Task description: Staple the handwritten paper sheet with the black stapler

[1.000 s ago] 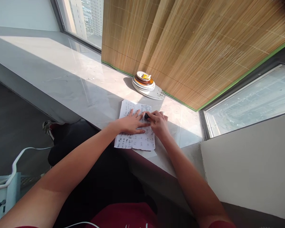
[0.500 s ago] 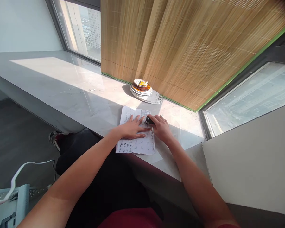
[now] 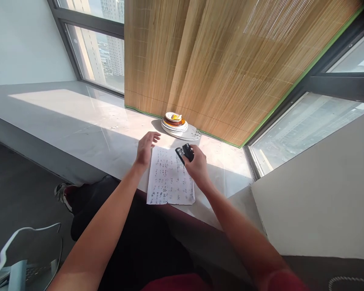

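Left hand (image 3: 144,149) lifted; right hand (image 3: 197,166) holds apparent stapler (image 3: 187,151)

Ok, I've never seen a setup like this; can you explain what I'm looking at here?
There's no machine: these are a person's bare hands, seen from a camera worn on their head, looking forward and down. The right hand holds a black tool, apparently a stapler, above a handwritten paper. The left hand, beside the paper's far left corner, holds nothing visible. The paper lies on a pale window ledge, with stacked plates farther back, before a bamboo blind.
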`<action>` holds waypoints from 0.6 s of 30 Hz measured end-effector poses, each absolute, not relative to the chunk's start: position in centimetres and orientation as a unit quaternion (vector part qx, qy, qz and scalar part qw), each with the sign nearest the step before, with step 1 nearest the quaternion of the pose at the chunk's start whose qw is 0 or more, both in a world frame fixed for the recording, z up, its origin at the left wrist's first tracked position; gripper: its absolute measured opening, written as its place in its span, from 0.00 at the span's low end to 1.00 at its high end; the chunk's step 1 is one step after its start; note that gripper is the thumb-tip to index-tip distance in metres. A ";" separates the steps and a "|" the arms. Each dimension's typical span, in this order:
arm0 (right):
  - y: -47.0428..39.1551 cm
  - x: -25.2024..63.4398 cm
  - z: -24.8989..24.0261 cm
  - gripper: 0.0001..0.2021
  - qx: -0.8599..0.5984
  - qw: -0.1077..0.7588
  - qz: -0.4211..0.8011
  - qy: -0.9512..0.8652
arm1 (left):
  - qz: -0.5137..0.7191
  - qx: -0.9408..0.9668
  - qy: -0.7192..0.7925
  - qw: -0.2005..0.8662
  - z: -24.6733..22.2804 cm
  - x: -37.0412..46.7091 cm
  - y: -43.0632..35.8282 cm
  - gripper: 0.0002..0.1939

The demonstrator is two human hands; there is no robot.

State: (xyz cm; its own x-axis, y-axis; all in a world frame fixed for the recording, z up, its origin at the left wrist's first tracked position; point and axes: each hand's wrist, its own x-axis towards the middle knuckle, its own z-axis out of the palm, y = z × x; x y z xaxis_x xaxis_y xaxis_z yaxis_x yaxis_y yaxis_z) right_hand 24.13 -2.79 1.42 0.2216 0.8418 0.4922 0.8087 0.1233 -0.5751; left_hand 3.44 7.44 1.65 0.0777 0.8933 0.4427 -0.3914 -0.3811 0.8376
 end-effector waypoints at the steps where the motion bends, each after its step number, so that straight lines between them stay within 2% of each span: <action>1: -2.5 22.2 1.1 0.18 -0.653 0.409 0.056 -0.636 | 0.653 0.449 0.213 0.572 1.9 2.9 7.7 0.21; 4: -1.4 17.7 -0.2 0.17 -0.641 0.377 0.108 -0.660 | 0.646 0.310 0.114 0.689 2.4 1.5 7.9 0.21; 8: -0.6 16.5 -1.7 0.17 -0.665 0.346 0.147 -0.645 | 0.636 0.290 0.028 0.715 2.5 0.6 7.6 0.25; 18: -7.0 28.3 -2.5 0.21 -0.726 0.342 0.130 -0.582 | 0.632 0.277 0.010 0.724 2.9 0.7 7.0 0.29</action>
